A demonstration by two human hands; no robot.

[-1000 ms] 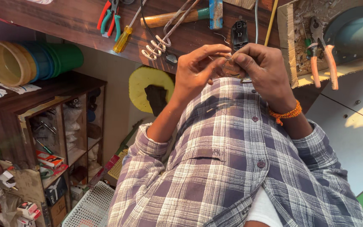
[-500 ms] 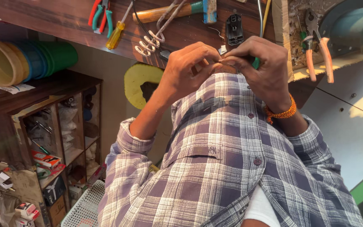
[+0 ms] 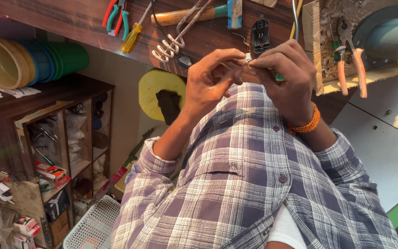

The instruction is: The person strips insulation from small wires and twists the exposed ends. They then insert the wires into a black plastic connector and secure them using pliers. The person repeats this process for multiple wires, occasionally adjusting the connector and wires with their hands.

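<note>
- Wooden bench (image 3: 93, 27): hammer (image 3: 185, 16), pliers (image 3: 351, 55) lying loose.
- Left hand (image 3: 208, 85) and right hand (image 3: 286, 78) meet fingertip to fingertip, both pinched closed on a small metal part (image 3: 247, 64) between them.

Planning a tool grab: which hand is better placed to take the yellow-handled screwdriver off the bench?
Probably left. The left hand lies nearer the yellow-handled screwdriver; the right hand, also pinching the small metal part, sits farther away.
</note>
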